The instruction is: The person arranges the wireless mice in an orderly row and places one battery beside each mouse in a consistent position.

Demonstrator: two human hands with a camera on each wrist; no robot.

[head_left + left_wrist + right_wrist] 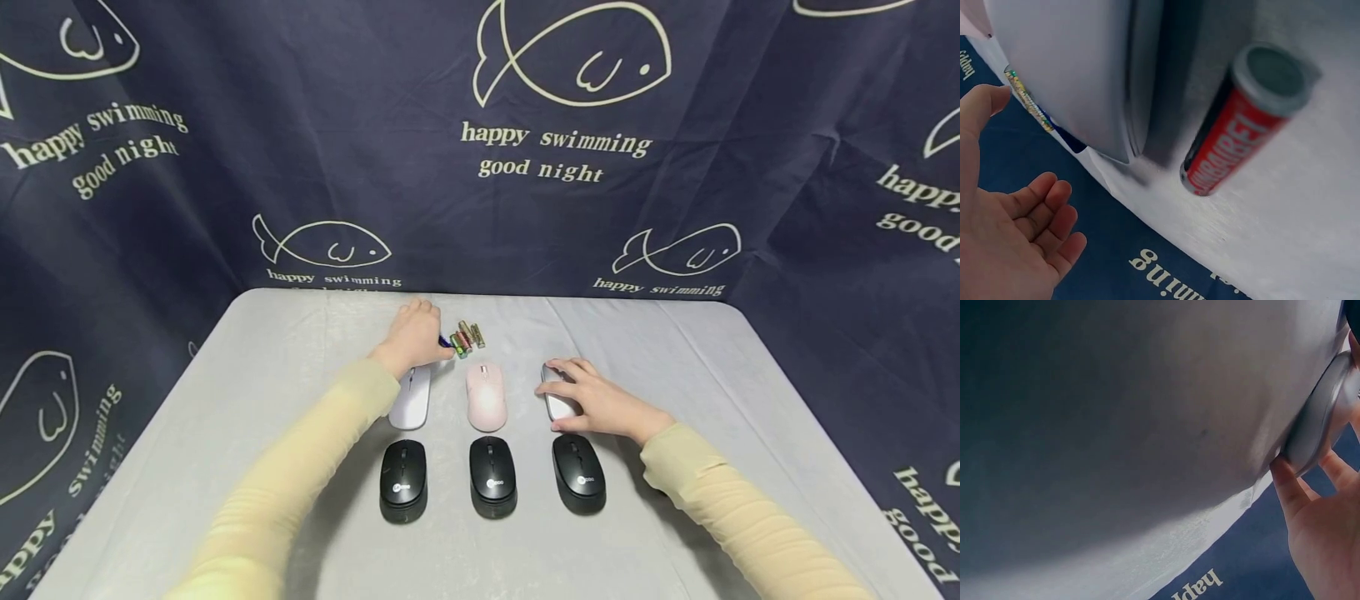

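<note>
My left hand [415, 335] hovers over the far end of a white computer mouse [409, 402], its thumb pointing toward a small cluster of batteries [465, 336]. In the left wrist view its fingers [1054, 212] are loosely bent around nothing. A red battery [1235, 134] shows beside the white mouse in that view, and a dark blue battery [1069, 136] peeks from behind it. My right hand [596, 402] grips a silver-and-white mouse [558, 392] across its sides, with the thumb at the near end. The palm side of that grip shows in the right wrist view.
A pink mouse [486, 397] lies between the hands. Nearer to me are three black mice in a row: left [403, 481], middle [492, 477] and right [578, 473]. The light grey table [337, 550] meets a navy fish-print curtain [450, 242] at the back.
</note>
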